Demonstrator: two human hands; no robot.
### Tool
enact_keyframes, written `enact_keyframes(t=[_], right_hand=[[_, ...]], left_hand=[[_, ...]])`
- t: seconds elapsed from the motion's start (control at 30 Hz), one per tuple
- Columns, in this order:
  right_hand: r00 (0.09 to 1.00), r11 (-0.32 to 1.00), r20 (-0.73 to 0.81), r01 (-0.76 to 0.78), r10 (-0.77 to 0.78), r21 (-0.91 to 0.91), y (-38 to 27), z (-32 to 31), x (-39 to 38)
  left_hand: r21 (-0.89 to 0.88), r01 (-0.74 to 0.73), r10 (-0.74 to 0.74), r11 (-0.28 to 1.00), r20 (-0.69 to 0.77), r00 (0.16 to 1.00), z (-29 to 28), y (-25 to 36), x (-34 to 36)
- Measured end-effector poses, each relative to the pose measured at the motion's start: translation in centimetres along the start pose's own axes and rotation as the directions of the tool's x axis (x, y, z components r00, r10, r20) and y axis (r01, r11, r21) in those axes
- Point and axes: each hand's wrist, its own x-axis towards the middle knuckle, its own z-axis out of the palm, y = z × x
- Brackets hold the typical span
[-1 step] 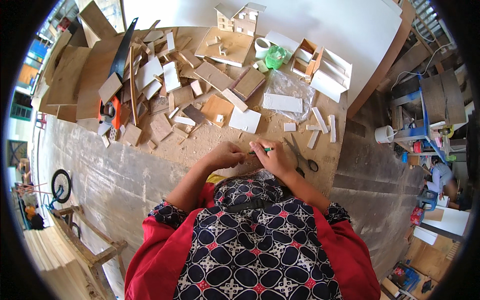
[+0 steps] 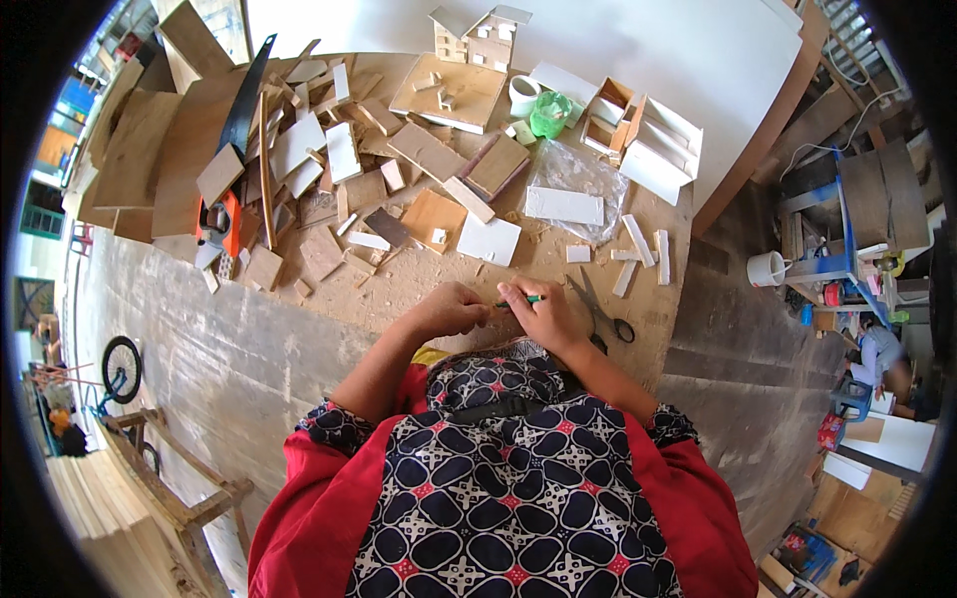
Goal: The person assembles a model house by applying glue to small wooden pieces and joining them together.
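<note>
Near the front edge of the workbench, my right hand (image 2: 554, 319) is closed around a slim green stick (image 2: 533, 298), perhaps a pen or a thin tool handle; its ends are mostly covered by fingers. My left hand (image 2: 449, 307) is just beside it, fingers curled together, and whatever they pinch is hidden. To the right of my right hand lie dark-handled scissors (image 2: 596, 304), blades pointing away. Beyond my hands are a small white block (image 2: 578, 253) and a square white piece (image 2: 488, 240).
Wood offcuts (image 2: 379, 149) heap the bench's left and middle, with an orange-handled saw (image 2: 221, 214). A small model house (image 2: 478, 40), a white cup (image 2: 521, 95), a green plastic container (image 2: 550, 115) and a divided wooden box (image 2: 643, 135) stand at the back. A person (image 2: 880, 354) is far right.
</note>
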Motion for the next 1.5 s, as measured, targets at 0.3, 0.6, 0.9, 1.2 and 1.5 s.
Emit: enact_keyframes(t=[0.3, 0.6, 0.9, 1.2, 1.5], right_hand=[[1.0, 0.999, -0.03, 0.005, -0.003, 0.053, 0.2, 0.4, 0.1], [1.0, 0.999, -0.029, -0.009, 0.007, -0.05, 0.8, 0.5, -0.2], [0.995, 0.997, -0.057, -0.078, 0.077, -0.018, -0.2, 0.4, -0.3], [0.976, 0.966, -0.085, -0.18, 0.198, 0.184, 1.8, 1.6, -0.4], [0.98, 0.974, -0.022, -0.195, 0.198, 0.114, 0.4, 0.8, 0.1]], left_hand=[[0.081, 0.021, -0.014, 0.997, -0.086, 0.996, 0.5, 0.9, -0.4], [0.094, -0.015, 0.023, 0.995, -0.084, 0.996, 0.7, 0.4, -0.1], [0.186, -0.015, 0.037, 0.982, -0.117, 0.992, 0.7, 0.4, -0.1], [0.155, 0.019, -0.002, 0.988, -0.11, 0.994, 0.7, 0.3, 0.1], [0.094, 0.024, -0.017, 0.995, -0.081, 0.997, 0.6, 0.6, 0.0]])
